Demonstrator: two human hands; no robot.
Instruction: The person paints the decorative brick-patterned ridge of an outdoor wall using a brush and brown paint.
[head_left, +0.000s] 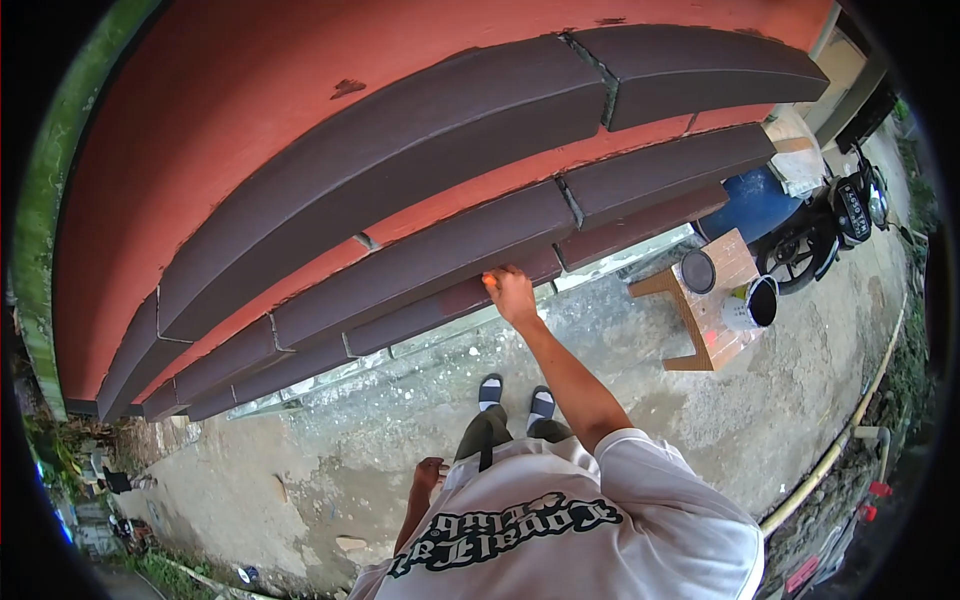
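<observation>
My right hand (513, 296) is stretched forward to the lowest dark ledge (400, 321) of the wall. It is closed on a small orange-handled tool (490, 281); the working end is hidden against the ledge. Around it the ledge shows a redder brown patch (468, 297) beside darker brown paint. Down by my side hangs my left hand (430, 472), its fingers loosely bent and somewhat apart, with nothing visible in them. Above the lowest ledge runs a middle ledge (430, 247), and higher up a larger one (400, 130), both dark brown with cracks at the joints.
To my right a small wooden table (718, 335) carries a paint bucket (748, 305) and a round dark lid (697, 271). Behind it are a blue barrel (752, 205) and a parked motorbike (840, 215). A pipe (835, 450) edges the concrete floor (640, 400).
</observation>
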